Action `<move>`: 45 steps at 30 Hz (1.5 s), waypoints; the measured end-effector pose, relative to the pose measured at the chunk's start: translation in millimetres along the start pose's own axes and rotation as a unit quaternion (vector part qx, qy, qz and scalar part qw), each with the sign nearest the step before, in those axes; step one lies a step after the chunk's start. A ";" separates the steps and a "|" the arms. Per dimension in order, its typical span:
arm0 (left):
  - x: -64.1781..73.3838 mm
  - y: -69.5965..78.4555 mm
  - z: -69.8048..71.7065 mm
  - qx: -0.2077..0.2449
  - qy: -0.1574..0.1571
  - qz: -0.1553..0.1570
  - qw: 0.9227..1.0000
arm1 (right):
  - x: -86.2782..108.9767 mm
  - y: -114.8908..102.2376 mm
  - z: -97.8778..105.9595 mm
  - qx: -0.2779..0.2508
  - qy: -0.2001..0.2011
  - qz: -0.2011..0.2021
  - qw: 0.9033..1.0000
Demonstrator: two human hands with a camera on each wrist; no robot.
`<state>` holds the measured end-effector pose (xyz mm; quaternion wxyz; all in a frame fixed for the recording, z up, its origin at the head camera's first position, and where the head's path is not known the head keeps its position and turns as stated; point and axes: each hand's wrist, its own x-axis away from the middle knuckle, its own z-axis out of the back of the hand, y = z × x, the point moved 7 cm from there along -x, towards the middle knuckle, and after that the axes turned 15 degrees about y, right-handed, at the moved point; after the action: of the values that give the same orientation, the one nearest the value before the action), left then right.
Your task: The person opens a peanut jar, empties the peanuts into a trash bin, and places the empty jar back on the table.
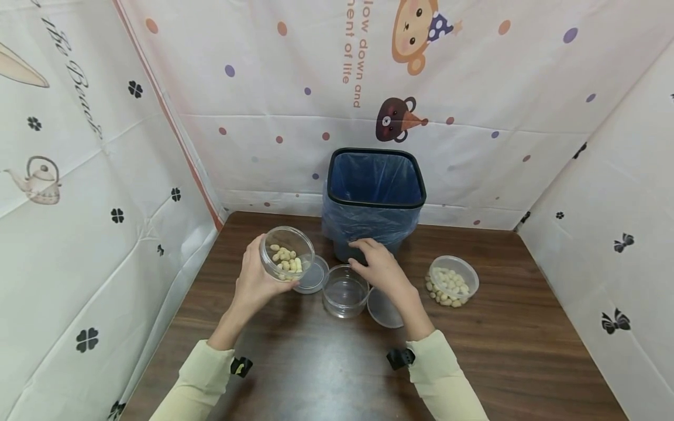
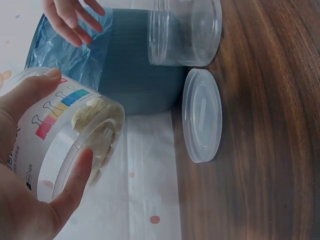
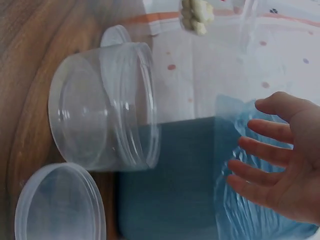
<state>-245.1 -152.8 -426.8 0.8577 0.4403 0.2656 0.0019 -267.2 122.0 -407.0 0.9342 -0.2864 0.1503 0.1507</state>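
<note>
My left hand grips a clear plastic jar above the table, its mouth tilted. Several pale tan peanuts lie inside it. A label with coloured binder clips shows on its side in the left wrist view. My right hand hovers with nothing in it, fingers spread and slightly bent, above and beside an empty clear jar. That jar stands upright on the table. Behind the right hand is a dark bin lined with a blue bag.
One round translucent lid lies left of the empty jar and another lid right of it. A second clear tub with pale peanuts stands at the right on the brown wooden table. Printed white sheets surround the table.
</note>
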 end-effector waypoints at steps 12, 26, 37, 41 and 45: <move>0.9 -0.4 -1.0 0.006 -0.003 -0.002 1.000 | 6.2 26.8 46.6 -0.011 0.061 -0.033 0.998; 1.3 4.1 -1.9 0.007 0.002 -0.009 1.000 | 1.2 67.3 95.0 -0.055 0.202 -0.147 0.967; 1.2 5.0 -2.9 0.014 0.000 -0.017 1.000 | -10.2 97.8 111.4 -0.121 0.251 -0.253 0.926; 0.1 6.3 -2.7 0.018 0.002 -0.020 1.000 | -17.4 101.4 112.7 -0.148 0.238 -0.262 0.923; -0.4 7.3 -2.9 0.014 0.000 -0.017 1.000 | -23.2 104.1 110.2 -0.173 0.225 -0.273 0.919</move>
<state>-245.1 -146.2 -422.5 0.8513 0.4478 0.2731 -0.0159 -305.2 263.7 -362.3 0.8162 -0.5001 0.2442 -0.1551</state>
